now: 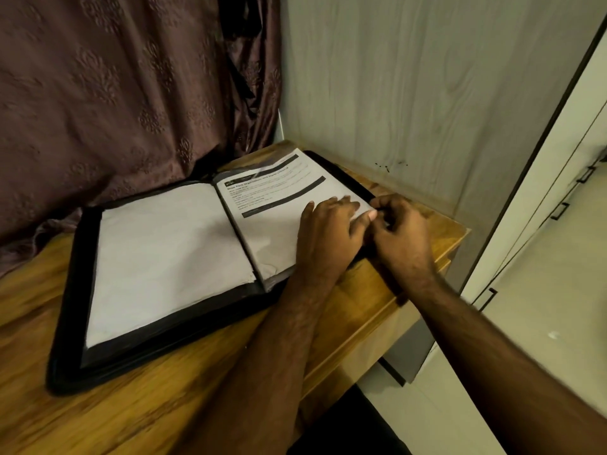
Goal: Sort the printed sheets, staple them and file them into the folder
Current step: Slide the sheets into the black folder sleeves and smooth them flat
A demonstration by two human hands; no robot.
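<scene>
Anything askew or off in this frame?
The top printed sheet on the folder's right half lies askew over the sheet beneath, whose far corner pokes out. The folder's right edge sits close to the table edge. Both hands, left hand and right hand, work that edge.

black folder open flat, printed sheets inside
</scene>
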